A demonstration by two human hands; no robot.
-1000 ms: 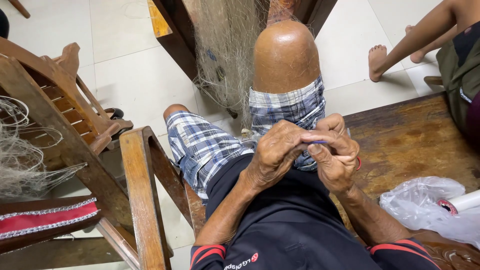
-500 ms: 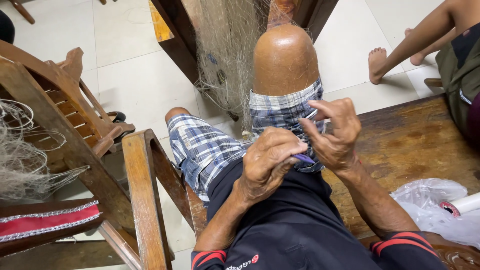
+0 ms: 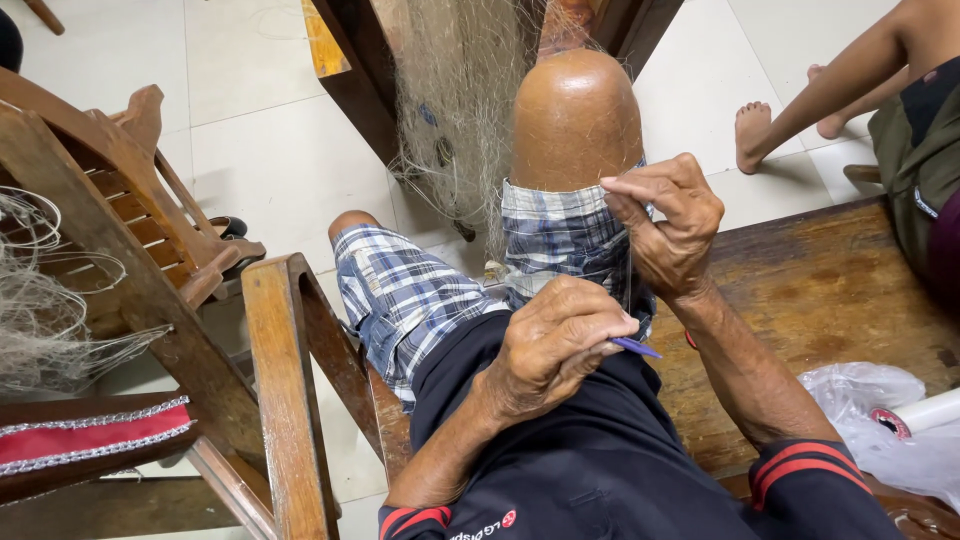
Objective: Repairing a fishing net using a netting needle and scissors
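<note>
I sit on a wooden bench [image 3: 800,300] in plaid shorts, one knee raised. A fine fishing net [image 3: 455,110] hangs in front of that knee and trails down to my lap. My left hand [image 3: 555,345] is closed over my lap, gripping a thin blue netting needle [image 3: 635,347] whose tip sticks out to the right. My right hand [image 3: 670,225] is lifted above it beside the knee, its fingers pinched on a thin strand of net line that runs down toward the left hand.
A wooden chair [image 3: 150,290] with more net piled on it [image 3: 40,310] and a red cushion [image 3: 90,440] stands at left. A clear plastic bag [image 3: 865,400] lies on the bench at right. Another person's legs and foot [image 3: 755,130] are at upper right.
My right hand has risen away from my left, drawing the line up taut. My left hand has stayed low over my lap with the needle.
</note>
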